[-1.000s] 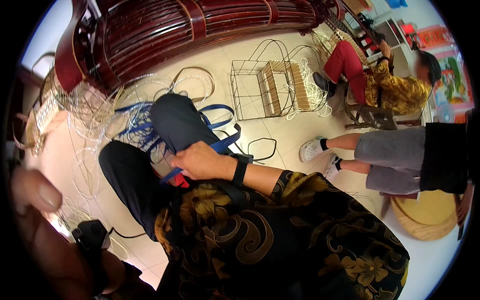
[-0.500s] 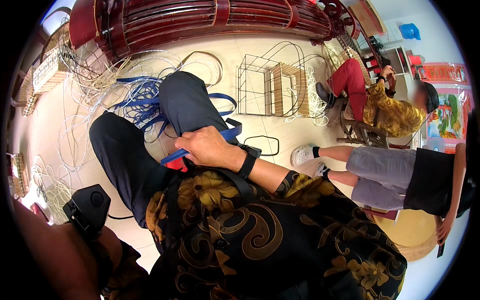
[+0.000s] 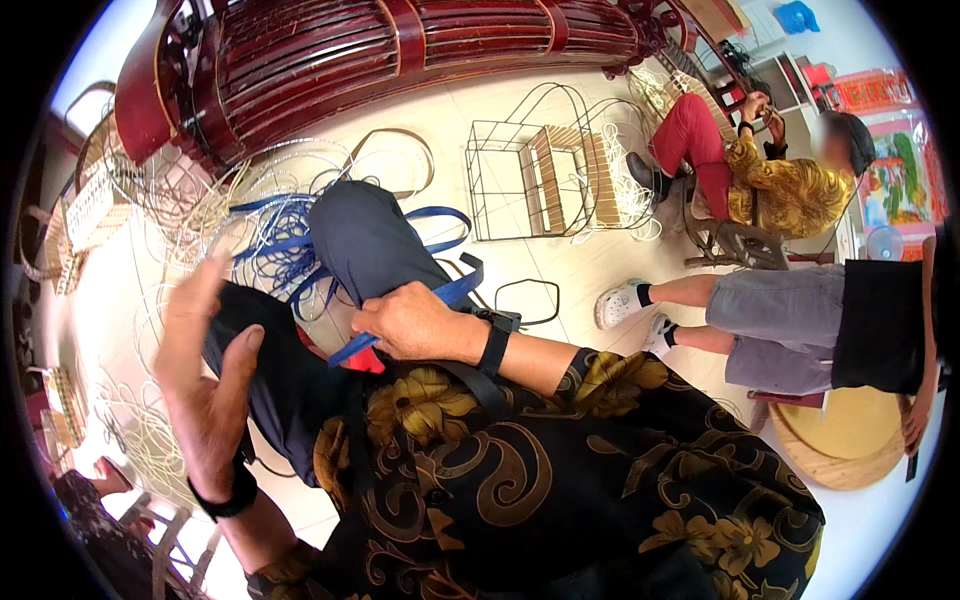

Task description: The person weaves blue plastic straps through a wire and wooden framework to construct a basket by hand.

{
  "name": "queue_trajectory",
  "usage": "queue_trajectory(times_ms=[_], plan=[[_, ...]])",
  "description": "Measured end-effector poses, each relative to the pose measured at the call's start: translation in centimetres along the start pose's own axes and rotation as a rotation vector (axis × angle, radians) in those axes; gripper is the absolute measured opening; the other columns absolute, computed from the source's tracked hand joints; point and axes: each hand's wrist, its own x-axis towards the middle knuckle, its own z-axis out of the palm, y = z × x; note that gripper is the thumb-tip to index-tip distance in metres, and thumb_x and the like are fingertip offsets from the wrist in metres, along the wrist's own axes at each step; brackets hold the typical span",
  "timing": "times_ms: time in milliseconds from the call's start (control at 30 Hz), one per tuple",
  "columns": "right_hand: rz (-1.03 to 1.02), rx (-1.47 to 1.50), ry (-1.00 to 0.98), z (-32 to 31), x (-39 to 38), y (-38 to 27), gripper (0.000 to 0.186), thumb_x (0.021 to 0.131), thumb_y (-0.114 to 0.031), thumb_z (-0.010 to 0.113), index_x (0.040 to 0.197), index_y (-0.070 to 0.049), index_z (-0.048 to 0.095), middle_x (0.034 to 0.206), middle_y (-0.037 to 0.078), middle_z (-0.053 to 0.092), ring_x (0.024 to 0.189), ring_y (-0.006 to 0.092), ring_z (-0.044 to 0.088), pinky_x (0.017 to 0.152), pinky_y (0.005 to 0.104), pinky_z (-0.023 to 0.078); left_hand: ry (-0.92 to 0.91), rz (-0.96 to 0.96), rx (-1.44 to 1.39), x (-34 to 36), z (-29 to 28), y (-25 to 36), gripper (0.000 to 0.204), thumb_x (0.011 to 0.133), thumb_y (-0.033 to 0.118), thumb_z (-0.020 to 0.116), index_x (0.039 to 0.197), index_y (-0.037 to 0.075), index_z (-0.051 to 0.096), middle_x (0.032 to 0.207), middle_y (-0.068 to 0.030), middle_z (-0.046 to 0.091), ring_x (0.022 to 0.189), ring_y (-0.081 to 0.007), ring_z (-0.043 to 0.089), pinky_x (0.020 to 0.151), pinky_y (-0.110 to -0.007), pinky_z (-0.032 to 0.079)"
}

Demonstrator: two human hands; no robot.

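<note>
My right hand [image 3: 412,322] is closed around a flat blue strap [image 3: 463,285] above my lap. One end of the strap sticks out past the fingers on the left; the other curls up beyond the wrist. My left hand [image 3: 208,395] is raised beside my left knee, with its thumb apart and its fingers stretched out, slightly blurred. Nothing shows in it. A red thing [image 3: 362,361], partly covered, lies at my lap below the strap. Beyond my knees, a heap of blue strapping [image 3: 278,235] spreads over the floor, partly hidden by my leg.
A dark red wooden bench [image 3: 330,70] spans the far side. Pale cord coils [image 3: 190,205] lie at left near woven baskets [image 3: 95,215]. A wire basket frame [image 3: 490,190] stands ahead. At right, one person [image 3: 790,190] sits and another [image 3: 780,320] stands by a round stool [image 3: 840,440].
My left hand has come up into view from the lower left and is spread out. My right hand keeps its hold on the blue strap. The view has shifted slightly.
</note>
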Motion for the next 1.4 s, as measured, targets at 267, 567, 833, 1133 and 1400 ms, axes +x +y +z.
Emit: queue_trajectory(times_ms=[267,567,833,1133,1400], plan=[[0.010,0.050,-0.074,-0.3,0.6,-0.3,0.023,0.073,-0.020,0.067,0.090,-0.007,0.059,0.089,0.011,0.064,0.078,0.0319,0.065,0.065,0.0445,0.051,0.080,-0.118,-0.048,-7.6,5.8,-12.8,0.031,0.083,-0.004,0.055,0.113,0.000,0.061,0.100,-0.0093,0.063,0.096,-0.0171,0.059,0.089,-0.030,0.045],[0.031,0.089,-0.076,-0.6,0.4,-0.1,0.021,0.072,-0.020,0.067,0.088,-0.007,0.060,0.086,0.010,0.063,0.079,0.0324,0.064,0.066,0.0444,0.051,0.020,-0.423,-0.341,-6.2,5.2,-11.1,0.030,0.084,-0.005,0.053,0.112,-0.002,0.061,0.106,-0.0076,0.061,0.099,-0.0167,0.057,0.089,-0.028,0.043],[0.072,0.118,-0.064,-1.5,0.3,-0.3,0.018,0.073,-0.022,0.065,0.083,-0.007,0.063,0.082,0.012,0.066,0.077,0.0336,0.066,0.064,0.0452,0.051,-0.230,-0.379,-0.273,-5.2,7.6,-4.7,0.030,0.088,0.004,0.058,0.116,-0.003,0.059,0.100,-0.0163,0.065,0.092,-0.0219,0.063,0.082,-0.030,0.049],[0.033,0.210,-0.015,-2.6,-0.3,-1.4,0.019,0.074,-0.024,0.067,0.083,-0.008,0.064,0.077,0.009,0.065,0.073,0.0330,0.065,0.059,0.0440,0.049,-0.241,-0.270,-0.165,-6.3,10.0,-1.0,0.029,0.085,-0.002,0.058,0.114,-0.001,0.060,0.088,-0.0148,0.067,0.073,-0.0197,0.064,0.068,-0.029,0.050],[-0.002,0.273,0.185,-5.0,-2.4,0.7,0.020,0.087,-0.029,0.056,0.094,-0.010,0.060,0.077,0.011,0.063,0.076,0.0342,0.063,0.059,0.0443,0.049,-0.081,-0.398,-0.331,-6.7,6.9,-2.2,0.021,0.090,-0.002,0.051,0.105,-0.001,0.066,0.069,-0.0029,0.057,0.060,-0.0083,0.051,0.056,-0.021,0.041]])
